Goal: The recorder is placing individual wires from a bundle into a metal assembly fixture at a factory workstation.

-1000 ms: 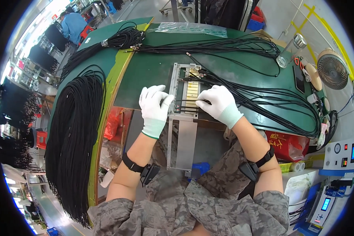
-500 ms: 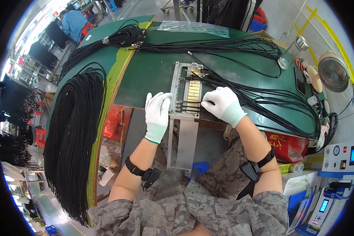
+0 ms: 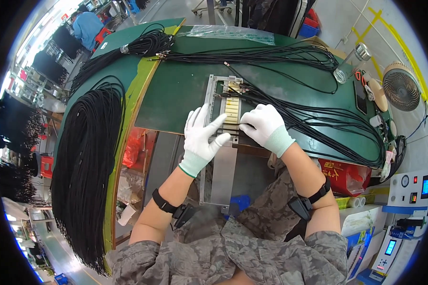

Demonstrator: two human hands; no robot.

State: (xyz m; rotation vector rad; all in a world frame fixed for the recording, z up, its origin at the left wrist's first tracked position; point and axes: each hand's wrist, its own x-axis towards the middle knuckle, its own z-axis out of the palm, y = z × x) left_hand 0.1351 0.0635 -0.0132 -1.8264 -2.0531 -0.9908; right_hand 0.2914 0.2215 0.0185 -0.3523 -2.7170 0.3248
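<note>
Two gloved hands meet mid-frame on the green counter (image 3: 185, 90): left hand (image 3: 202, 135) lies flat, fingers spread, on the metal tray (image 3: 222, 142); right hand (image 3: 266, 126) pinches a black cable (image 3: 318, 116) at the tray's edge.

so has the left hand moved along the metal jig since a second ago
Yes. The left hand has slid toward the person along the metal jig, from beside its yellow strip down past that strip's near end.
</note>
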